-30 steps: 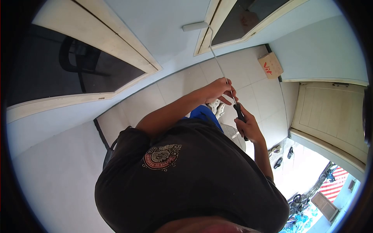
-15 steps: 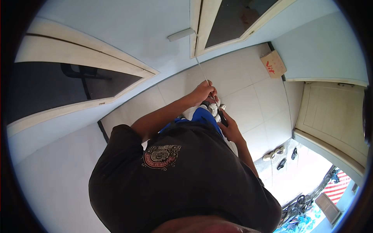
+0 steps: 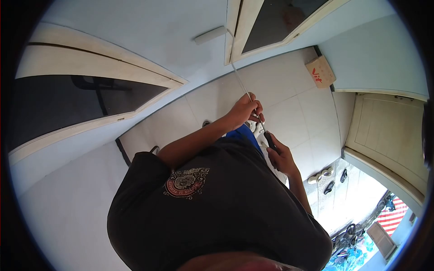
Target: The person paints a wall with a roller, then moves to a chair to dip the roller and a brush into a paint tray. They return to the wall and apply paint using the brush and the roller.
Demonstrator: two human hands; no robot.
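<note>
My left hand (image 3: 244,108) grips the thin metal rod (image 3: 239,77) of a paint roller partway along its length. My right hand (image 3: 281,157) is closed around the roller's black handle (image 3: 270,140), lower and to the right. The white roller head (image 3: 210,35) rests against the light blue wall (image 3: 149,27), just left of a cream window frame (image 3: 235,27). My black shirt fills the lower middle of the view, and white shoes (image 3: 258,128) show under my hands.
A cardboard box (image 3: 320,72) with red lettering lies on the tiled floor (image 3: 289,95) near the wall. A cream door (image 3: 384,131) stands at the right. Sandals (image 3: 322,174) sit by the doorway. A second dark window (image 3: 68,104) is at the left.
The roller head slid left along the wall, away from the window frame. Both hands pulled in towards my body, then moved out a little again, still holding the roller.
</note>
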